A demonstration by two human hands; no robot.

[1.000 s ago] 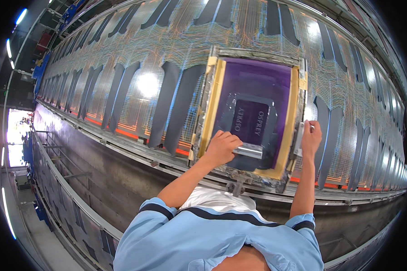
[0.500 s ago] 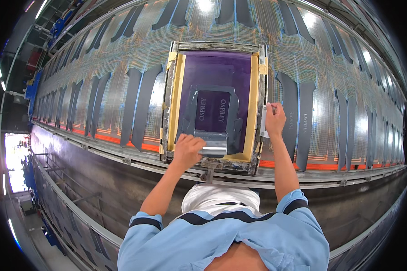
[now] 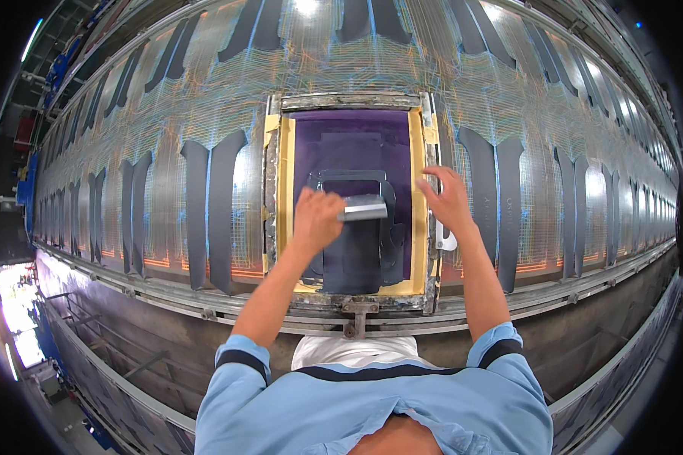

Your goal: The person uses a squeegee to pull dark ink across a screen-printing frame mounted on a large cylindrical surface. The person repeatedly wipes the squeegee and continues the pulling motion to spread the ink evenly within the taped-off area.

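Note:
A screen-printing frame (image 3: 278, 189) with a purple mesh (image 3: 349, 125) lies on the long table in front of me. My left hand (image 3: 319, 220) is closed round one end of a squeegee (image 3: 365, 209), whose metal-coloured blade rests across the middle of the mesh. Dark ink (image 3: 353, 262) covers the mesh on my side of the squeegee, hiding the lettered area there. My right hand (image 3: 448, 199) hovers by the frame's right edge with its fingers apart, holding nothing. Below it, a white metal handle plate (image 3: 447, 240) sticks out from the frame's side.
Pairs of dark grey fabric strips (image 3: 224, 205) lie in rows along the table, left and right of the frame and across the far side. A metal rail (image 3: 448, 322) runs along the near edge, with a clamp bracket (image 3: 359, 309) at the frame. Another rack (image 3: 129, 371) stands behind at lower left.
My left hand has pushed the squeegee away from me, from the frame's near end to mid-mesh, leaving dark ink behind. My right hand has let go of the frame's side and opened.

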